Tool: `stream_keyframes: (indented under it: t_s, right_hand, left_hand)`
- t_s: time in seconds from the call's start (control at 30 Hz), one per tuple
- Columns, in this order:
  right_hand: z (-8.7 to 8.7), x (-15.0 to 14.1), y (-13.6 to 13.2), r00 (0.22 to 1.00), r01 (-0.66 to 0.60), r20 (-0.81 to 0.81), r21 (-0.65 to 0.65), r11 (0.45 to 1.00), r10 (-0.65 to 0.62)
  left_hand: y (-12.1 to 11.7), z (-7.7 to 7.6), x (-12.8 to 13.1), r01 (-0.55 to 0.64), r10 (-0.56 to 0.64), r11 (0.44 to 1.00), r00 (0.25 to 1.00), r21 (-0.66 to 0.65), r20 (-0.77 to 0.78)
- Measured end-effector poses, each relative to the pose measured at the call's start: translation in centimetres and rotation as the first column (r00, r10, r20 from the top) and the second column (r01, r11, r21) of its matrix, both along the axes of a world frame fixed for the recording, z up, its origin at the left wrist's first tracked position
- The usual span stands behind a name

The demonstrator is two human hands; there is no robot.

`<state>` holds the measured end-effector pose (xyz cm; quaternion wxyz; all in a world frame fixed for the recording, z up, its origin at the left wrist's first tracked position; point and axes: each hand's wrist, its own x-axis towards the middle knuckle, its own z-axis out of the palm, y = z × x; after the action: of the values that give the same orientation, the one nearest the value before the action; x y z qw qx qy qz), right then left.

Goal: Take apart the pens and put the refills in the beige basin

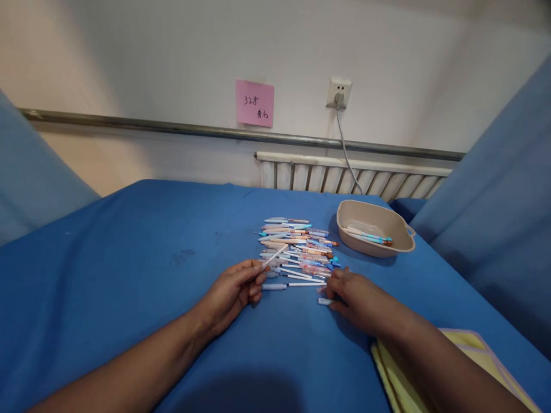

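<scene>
My left hand (241, 285) pinches a thin white pen refill (275, 256), which slants up and to the right over a heap of disassembled pens. My right hand (350, 298) is closed at the lower right edge of the heap, around a pen part whose pale end (324, 301) sticks out to the left; the rest is hidden by the fingers. Between the hands lie pen barrels (274, 287), white refills (305, 284) and printed clear barrels (316, 269) in rough rows. Several have orange, brown or blue ends.
A beige plastic basin (407, 238) with a few pens (368, 236) in it stands to the right of the heap. Under my right forearm lies a folded yellow cloth (469, 344). Blue fabric (129, 258) covers the table, with a radiator (318, 175) and a plugged-in cord (346, 149) behind.
</scene>
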<state>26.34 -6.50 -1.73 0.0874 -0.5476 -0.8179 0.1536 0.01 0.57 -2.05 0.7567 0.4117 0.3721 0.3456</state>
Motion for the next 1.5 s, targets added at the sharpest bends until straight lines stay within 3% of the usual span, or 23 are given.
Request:
stream_keyframes:
  t_s: [0.27,0.4,0.57,0.73,1.17,1.33,1.5]
  right_hand:
    - [-0.7,0.4,0.5,0.987,0.001,-0.162,0.003,1.0,-0.001]
    - [-1.8,0.8,2.0,0.973,0.13,-0.209,0.146,0.981,-0.098]
    - [-2.5,0.6,3.4,0.988,0.102,-0.128,0.163,0.981,-0.082]
    - [-1.9,-0.1,3.6,0.994,0.11,0.007,0.143,0.984,-0.112]
    - [-1.3,0.3,3.3,0.986,0.161,0.02,0.123,0.979,-0.165]
    - [-1.7,1.9,3.3,0.959,0.184,-0.24,0.125,0.975,-0.15]
    - [-1.6,0.6,2.9,0.789,0.246,-0.595,0.071,0.967,-0.157]
  left_hand:
    - [-0.1,-0.1,-0.2,-0.004,0.004,1.0,1.0,-0.013,0.023]
    - [0.1,-0.3,-0.3,-0.006,0.008,0.999,0.998,-0.032,0.059]
    - [0.3,-0.4,-0.1,-0.031,0.031,0.999,0.998,-0.01,0.052]
    - [0.3,-0.2,0.3,-0.02,0.019,0.999,0.999,0.028,0.028]
    - [0.6,-1.1,-0.2,-0.024,0.026,0.997,1.0,0.078,-0.015]
    - [0.6,-1.3,-0.2,-0.003,0.013,0.993,0.996,0.12,-0.085]
    - [0.6,-1.7,-0.1,0.037,-0.004,0.983,0.984,0.182,-0.177]
